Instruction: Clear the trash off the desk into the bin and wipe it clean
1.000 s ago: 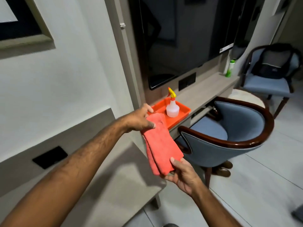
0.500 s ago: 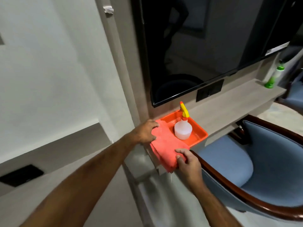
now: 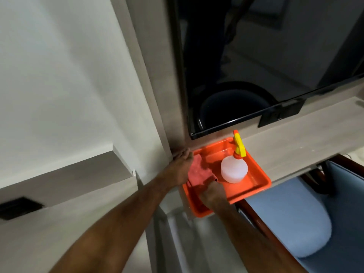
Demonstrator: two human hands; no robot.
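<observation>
Cloth (image 3: 199,172) lies lengthwise along tray's (image 3: 256,186) left side, both hands on it.

Cloth (image 3: 199,173) in tray (image 3: 254,191), left of spray bottle (image 3: 234,170); tray on desk (image 3: 295,142).

A white wall (image 3: 59,75) stands left of the black television (image 3: 266,56); a blue chair (image 3: 295,219) sits below it.

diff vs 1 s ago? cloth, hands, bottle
The cloth, held up in front of the chair, has come down into the left end of the orange tray; left hand and right hand are still on it. The spray bottle stays upright in the tray.
</observation>
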